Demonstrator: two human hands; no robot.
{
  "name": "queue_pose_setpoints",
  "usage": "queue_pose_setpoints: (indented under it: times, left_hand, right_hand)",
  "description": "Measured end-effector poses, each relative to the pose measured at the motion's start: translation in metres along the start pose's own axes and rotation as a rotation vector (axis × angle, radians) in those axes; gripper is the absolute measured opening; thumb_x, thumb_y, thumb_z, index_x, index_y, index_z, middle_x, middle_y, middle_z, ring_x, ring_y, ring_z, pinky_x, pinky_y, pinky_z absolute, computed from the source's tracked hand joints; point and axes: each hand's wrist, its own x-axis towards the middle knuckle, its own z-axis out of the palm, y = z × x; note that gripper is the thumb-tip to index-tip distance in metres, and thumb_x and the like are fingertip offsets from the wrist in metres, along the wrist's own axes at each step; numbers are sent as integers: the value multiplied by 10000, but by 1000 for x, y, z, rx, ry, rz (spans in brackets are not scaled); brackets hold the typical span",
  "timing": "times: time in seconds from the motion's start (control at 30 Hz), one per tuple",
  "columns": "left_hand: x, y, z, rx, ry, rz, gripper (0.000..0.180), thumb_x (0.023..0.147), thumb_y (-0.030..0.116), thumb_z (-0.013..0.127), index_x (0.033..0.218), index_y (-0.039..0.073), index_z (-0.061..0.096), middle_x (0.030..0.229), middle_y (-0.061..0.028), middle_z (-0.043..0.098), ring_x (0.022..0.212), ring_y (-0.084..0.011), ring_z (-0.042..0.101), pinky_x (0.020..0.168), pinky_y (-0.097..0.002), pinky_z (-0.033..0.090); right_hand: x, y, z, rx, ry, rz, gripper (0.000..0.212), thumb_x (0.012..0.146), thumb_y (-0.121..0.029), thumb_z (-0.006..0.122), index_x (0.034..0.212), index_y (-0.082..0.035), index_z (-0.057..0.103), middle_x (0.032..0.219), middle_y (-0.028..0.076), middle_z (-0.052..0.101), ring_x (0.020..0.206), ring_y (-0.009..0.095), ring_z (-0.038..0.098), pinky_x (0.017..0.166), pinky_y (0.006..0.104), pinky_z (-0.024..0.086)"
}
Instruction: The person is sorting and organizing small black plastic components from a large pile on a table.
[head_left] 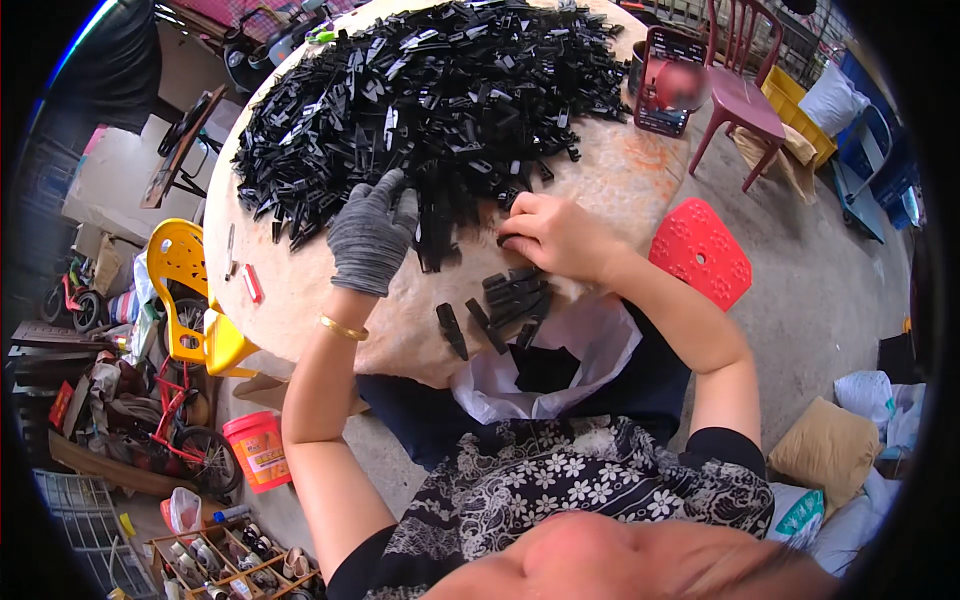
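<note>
A big heap of black plastic strips [430, 100] covers most of a round pale table [620, 180]. My left hand [372, 235], in a grey knit glove, rests flat on the near edge of the heap, fingers spread. My right hand [555, 235], bare, is closed on some black strips at the heap's near right edge. A small group of sorted strips [505, 305] lies by the table's front edge below my right hand. A white plastic bag [570, 365] hangs open under that edge, over my lap.
A red plastic stool [702, 252] stands at the right, a maroon chair [740, 95] beyond it. A dark basket [665, 85] sits on the table's far right. A yellow child seat [190, 290], an orange bucket [258, 452] and a red bicycle [175, 420] crowd the left floor.
</note>
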Motion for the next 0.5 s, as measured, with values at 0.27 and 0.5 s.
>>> queue_pose_setpoints:
  times: [0.27, 0.5]
  left_hand:
    - [-11, -14, 17, -806, 218, 261, 168, 935, 111, 538, 1072, 60, 621, 941, -35, 600, 836, -101, 593, 725, -246, 504]
    - [-23, 16, -12, -1429, -427, -234, 262, 950, 156, 543, 1195, 71, 507, 877, 9, 570, 780, -82, 571, 693, -234, 482]
  right_hand:
    - [1, -6, 2, 28, -42, -101, 161, 748, -140, 705, 891, -72, 678, 843, 91, 583, 803, 288, 592, 711, 384, 490]
    - [-3, -4, -2, 65, -33, -64, 145, 758, -139, 686, 887, -76, 671, 857, 91, 586, 841, 293, 595, 740, 385, 490]
